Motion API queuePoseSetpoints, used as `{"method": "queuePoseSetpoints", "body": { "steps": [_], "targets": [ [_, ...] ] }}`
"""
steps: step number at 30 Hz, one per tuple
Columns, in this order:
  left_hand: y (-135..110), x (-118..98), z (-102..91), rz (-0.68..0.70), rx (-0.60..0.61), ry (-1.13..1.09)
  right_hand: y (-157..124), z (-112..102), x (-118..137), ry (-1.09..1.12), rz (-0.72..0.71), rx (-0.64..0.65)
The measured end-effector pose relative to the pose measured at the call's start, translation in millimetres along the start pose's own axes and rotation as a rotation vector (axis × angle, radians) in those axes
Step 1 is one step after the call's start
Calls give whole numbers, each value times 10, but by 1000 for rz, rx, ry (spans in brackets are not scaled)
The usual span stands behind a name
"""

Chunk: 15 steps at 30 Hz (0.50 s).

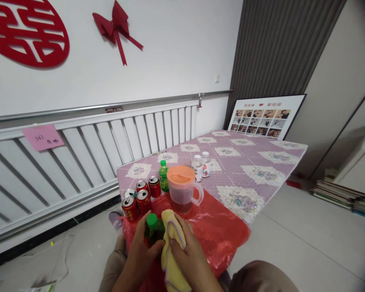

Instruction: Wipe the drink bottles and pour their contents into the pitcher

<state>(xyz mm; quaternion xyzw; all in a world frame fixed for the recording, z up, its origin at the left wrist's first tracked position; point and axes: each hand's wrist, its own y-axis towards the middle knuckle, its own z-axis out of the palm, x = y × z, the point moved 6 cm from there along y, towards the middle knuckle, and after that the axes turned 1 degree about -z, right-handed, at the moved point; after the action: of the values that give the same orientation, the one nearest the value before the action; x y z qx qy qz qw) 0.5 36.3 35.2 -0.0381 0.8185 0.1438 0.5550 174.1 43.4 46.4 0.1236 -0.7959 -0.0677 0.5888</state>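
Observation:
My left hand point(142, 249) is wrapped round a dark bottle with a green cap point(152, 221), held upright over a red plastic sheet point(219, 233). My right hand point(187, 251) presses a yellow cloth point(170, 243) against the bottle's right side, fingers closed on the cloth. Just beyond the hands stand several red cans point(140, 196), a small green bottle point(163, 176) and a clear jug with an orange lid point(182, 188).
Two small white-capped bottles point(200, 166) stand on the purple patterned bed cover point(249, 162). A white slatted headboard point(109, 142) runs along the wall. A framed photo collage point(263, 117) leans at the far end. Books point(343, 194) are stacked on the floor at right.

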Motion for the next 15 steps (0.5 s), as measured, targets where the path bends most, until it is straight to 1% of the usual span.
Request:
{"method": "queuePoseSetpoints", "body": {
  "steps": [2,4,6,11,13,15],
  "targets": [
    [-1,-4,-9,24,2,16,21,-32,135,6,-52,-4],
    [-6,1,-19,44,9,28,43,-23,155,0,-85,6],
    [-23,11,-20,57,46,34,60,19,42,-12,-70,20],
    [-65,52,-48,99,153,-11,58,165,-394,-49,6,91],
    [-60,98,-45,91,204,-34,50,192,-486,-67,23,116],
    [-43,148,-43,62,214,-50,45,190,-496,-73,34,123]
  ]
}}
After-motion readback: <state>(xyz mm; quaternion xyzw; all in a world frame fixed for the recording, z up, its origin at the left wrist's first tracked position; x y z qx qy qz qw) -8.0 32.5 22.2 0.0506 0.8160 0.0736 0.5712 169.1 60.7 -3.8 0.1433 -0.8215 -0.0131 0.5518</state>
